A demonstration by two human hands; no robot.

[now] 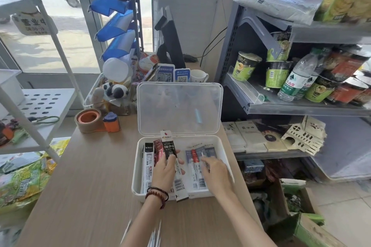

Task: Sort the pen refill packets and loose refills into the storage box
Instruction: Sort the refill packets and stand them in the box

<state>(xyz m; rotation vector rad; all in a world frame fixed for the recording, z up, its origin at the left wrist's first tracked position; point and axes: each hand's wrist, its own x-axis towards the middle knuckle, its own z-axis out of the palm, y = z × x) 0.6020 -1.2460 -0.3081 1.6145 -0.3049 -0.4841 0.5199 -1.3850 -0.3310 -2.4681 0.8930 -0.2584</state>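
Note:
A clear plastic storage box [223,151] stands open on the wooden counter, its lid [179,107] upright behind it. Several pen refill packets lie side by side inside. My left hand [165,172] grips a black-topped packet [169,147] that sticks up over the box's far rim, its lower end [180,188] reaching over the near rim. My right hand [215,170] rests with relaxed fingers on the white and blue packets [197,159] in the right half of the box. Loose white refills [155,234] lie on the counter between my forearms, near the bottom edge.
A tape dispenser [94,120] sits at the counter's back left. Behind the box are QR code stands [173,74], a mug [198,76] and a bin of toys [112,90]. A grey shelf [281,104] with noodle cups stands right, a white rack [40,106] left.

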